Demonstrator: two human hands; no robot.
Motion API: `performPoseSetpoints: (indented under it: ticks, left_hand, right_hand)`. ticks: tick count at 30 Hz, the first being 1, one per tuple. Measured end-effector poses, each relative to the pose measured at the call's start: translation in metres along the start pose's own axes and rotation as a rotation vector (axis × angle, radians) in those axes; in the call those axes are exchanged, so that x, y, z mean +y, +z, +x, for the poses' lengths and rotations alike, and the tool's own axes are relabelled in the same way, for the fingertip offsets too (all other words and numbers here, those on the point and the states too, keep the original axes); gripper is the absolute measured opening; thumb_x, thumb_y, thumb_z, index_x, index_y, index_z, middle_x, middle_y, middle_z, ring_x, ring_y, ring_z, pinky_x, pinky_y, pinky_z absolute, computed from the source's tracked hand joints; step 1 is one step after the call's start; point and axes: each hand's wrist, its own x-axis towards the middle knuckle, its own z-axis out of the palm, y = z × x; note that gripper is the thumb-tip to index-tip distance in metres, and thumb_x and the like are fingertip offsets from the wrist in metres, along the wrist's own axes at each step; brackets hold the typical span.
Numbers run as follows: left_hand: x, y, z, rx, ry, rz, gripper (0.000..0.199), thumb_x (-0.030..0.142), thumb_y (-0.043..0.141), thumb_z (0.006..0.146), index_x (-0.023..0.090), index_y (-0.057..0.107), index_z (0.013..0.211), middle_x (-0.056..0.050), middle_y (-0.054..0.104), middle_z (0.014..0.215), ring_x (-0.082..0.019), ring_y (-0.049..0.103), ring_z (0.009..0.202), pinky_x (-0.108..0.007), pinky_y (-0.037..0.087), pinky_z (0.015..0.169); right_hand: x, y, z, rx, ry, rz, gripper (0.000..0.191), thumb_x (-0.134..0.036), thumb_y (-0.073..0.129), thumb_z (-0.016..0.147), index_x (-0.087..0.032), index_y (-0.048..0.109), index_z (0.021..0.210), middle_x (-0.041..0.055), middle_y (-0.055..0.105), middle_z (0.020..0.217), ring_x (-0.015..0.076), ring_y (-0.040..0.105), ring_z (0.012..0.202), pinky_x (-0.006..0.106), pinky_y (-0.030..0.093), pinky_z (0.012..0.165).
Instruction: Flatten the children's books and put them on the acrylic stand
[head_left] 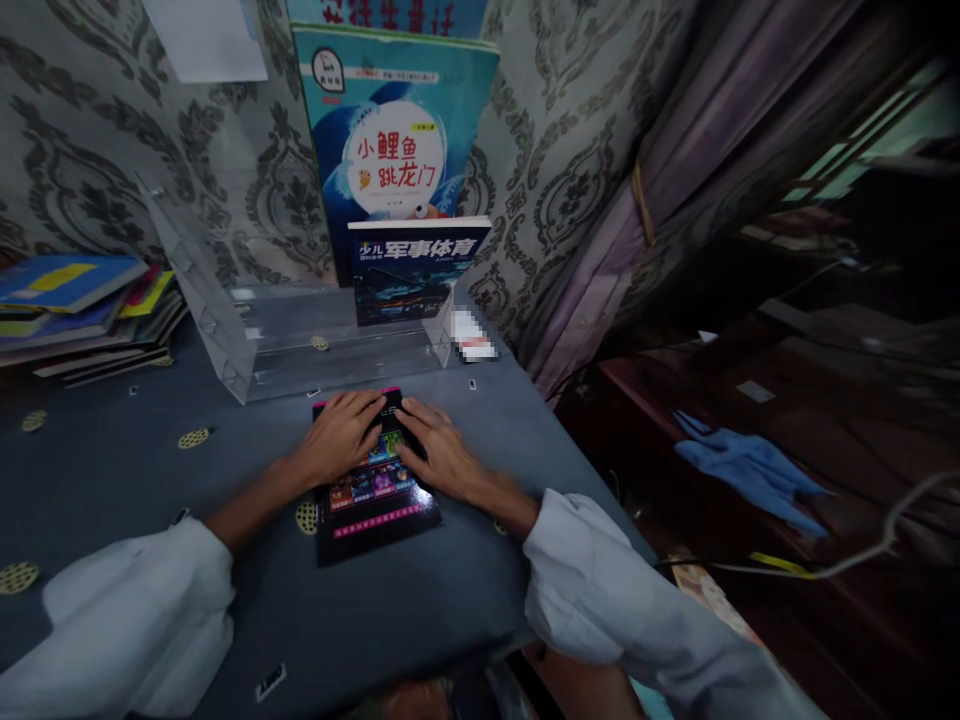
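Note:
A dark book (379, 520) with small coloured pictures and a pink strip lies on the grey patterned tablecloth (277, 620). My left hand (345, 437) rests on the upper left of its cover, fingers stretched out. On the upper right of the cover lies my right hand (437, 447), also with its fingers extended. Neither hand grips the book; both press flat on it. Just beyond them stands a clear acrylic book rack (300, 365). A dark blue book (409, 280) leans upright at the rack's right end.
Taller teal books (397, 90) stand behind the dark blue one, against patterned wallpaper (570, 130). A stack of books (67, 310) lies at the left. The table's right edge drops towards a blue cloth (750, 470) and a pale cable (892, 530). A mauve curtain (615, 220) hangs beside the table.

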Motion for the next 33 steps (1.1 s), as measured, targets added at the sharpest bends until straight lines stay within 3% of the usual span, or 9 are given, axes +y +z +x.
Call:
performPoseSetpoints:
  ticks: [9,23,33]
  left_hand:
    - [0.001,0.010,0.024,-0.072,0.045,-0.017,0.043,0.024,0.040,0.100,0.013,0.055,0.138,-0.014,0.059,0.144,-0.025,0.053,0.134,-0.043,0.042,0.108]
    - [0.003,0.008,0.024,-0.062,0.068,-0.045,0.040,0.024,0.040,0.101,0.015,0.058,0.136,-0.013,0.062,0.141,-0.025,0.055,0.134,-0.045,0.041,0.110]
    - [0.003,0.009,0.021,-0.058,0.095,-0.051,0.037,0.021,0.042,0.101,0.012,0.063,0.130,-0.014,0.065,0.137,-0.025,0.060,0.128,-0.044,0.046,0.106]
  right_hand:
    - [0.003,-0.003,0.003,-0.023,-0.021,-0.019,0.047,-0.032,0.058,0.095,-0.013,0.059,0.138,0.0195,0.053,0.150,0.0308,0.049,0.140,0.054,0.040,0.116]
    - [-0.006,-0.013,0.001,-0.056,-0.017,-0.041,0.041,-0.027,0.054,0.097,-0.010,0.060,0.135,0.0221,0.057,0.145,0.0313,0.052,0.138,0.054,0.043,0.113]
    - [-0.006,-0.012,-0.006,-0.026,-0.033,-0.053,0.039,-0.023,0.053,0.098,-0.015,0.062,0.134,0.0166,0.060,0.143,0.0288,0.056,0.134,0.051,0.047,0.111]
